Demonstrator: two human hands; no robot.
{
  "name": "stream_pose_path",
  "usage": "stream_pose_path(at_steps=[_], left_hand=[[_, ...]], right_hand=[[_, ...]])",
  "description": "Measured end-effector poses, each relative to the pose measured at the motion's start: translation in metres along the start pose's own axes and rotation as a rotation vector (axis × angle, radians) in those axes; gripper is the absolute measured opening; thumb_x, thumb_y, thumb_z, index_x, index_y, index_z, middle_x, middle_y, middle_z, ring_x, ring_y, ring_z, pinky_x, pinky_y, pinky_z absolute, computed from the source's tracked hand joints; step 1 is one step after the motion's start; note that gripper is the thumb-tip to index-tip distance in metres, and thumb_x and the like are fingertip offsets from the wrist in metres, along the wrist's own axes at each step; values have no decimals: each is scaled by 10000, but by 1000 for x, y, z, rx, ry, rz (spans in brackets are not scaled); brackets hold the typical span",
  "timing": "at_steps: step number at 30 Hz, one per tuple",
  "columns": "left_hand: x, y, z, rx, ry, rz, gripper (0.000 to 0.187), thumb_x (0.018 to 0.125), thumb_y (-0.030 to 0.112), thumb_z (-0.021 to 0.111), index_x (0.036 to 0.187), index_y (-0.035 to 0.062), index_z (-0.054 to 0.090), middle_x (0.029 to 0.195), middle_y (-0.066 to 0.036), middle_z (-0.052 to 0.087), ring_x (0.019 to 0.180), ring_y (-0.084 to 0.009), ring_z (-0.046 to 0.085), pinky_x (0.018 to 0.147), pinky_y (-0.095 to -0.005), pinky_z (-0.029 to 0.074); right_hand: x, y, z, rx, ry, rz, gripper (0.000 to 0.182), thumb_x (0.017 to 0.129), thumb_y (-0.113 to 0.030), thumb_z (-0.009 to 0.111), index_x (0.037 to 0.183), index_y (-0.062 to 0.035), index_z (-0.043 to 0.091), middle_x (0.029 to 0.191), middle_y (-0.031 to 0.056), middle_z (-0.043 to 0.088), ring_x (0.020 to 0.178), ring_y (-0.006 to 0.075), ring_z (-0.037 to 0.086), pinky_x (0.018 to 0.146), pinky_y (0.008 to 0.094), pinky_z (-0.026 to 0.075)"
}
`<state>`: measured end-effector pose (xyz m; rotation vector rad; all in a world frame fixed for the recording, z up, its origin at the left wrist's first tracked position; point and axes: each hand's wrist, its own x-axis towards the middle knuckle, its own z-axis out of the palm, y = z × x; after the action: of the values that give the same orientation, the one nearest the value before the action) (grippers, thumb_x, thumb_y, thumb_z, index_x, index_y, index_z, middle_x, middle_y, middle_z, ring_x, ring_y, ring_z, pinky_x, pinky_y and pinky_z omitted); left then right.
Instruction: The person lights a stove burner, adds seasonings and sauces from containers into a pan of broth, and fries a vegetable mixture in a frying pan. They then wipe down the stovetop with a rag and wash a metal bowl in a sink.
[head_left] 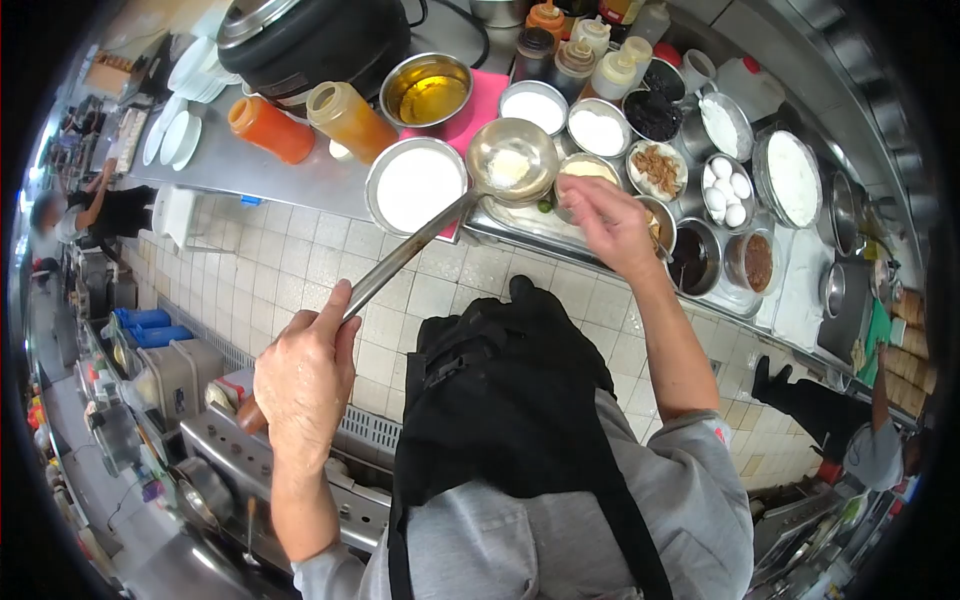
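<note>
My left hand [303, 385] is wrapped round the long handle of a metal ladle [408, 250], whose wooden end shows below the hand. The ladle's round bowl is at the front edge of the counter, with a little pale powder in it. Just right of the ladle bowl, my right hand [612, 225] has its fingers curled and pressed together; what they hold, if anything, is hidden. Behind those fingers stands a bowl of pale yellow powder [588, 168], partly covered by the hand. A bowl of white powder or liquid [415, 188] sits left of the ladle.
Along the counter stand a bowl of yellow oil [430, 98], an orange squeeze bottle [270, 130], a black cooker [310, 50], a bowl of eggs [727, 190] and a pot of dark sauce [693, 257]. Other people are at the far left [85, 205] and right [870, 450].
</note>
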<state>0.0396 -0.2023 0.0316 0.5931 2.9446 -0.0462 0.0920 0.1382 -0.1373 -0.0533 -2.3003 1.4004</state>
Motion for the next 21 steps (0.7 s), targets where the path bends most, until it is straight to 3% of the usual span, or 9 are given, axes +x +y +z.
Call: stream_pose_path(at_steps=[1,2,5,15,21], left_hand=[[-2,-3,1,38,36,31,342,909,224,692,1249,189,680,787,-110,665,698,-325,679,627,-434,543],[-4,-5,1,77,72,62,340,914,232,685,1250,188,667,767,-99,655,689,-305,683,607,-425,555],[-10,-8,-2,72,99,12,339,910,217,688,1247,190,677,772,-97,657,697,-303,686,609,-420,558],[-27,-11,0,80,91,-155,344,912,218,686,1256,196,687,807,-96,672,720,-305,689,619,-423,555],[-32,-14,1,90,99,-156,349,907,224,693,1254,189,688,808,-98,671,703,-311,679,619,-428,551]], right_hand=[[2,2,3,60,69,38,246,993,-86,604,1209,9,673,1020,89,710,783,136,677,653,247,542],[5,4,6,333,205,249,236,1003,-113,598,1182,19,677,973,97,714,755,130,674,635,237,545],[34,30,-7,451,349,338,239,1011,-148,595,1151,28,676,943,111,715,737,132,679,602,236,546],[103,94,28,270,111,466,245,997,-154,587,1160,10,667,962,131,727,740,146,707,535,258,541],[121,107,39,116,105,406,274,983,-186,587,1143,16,681,935,137,752,716,137,723,545,267,558]])
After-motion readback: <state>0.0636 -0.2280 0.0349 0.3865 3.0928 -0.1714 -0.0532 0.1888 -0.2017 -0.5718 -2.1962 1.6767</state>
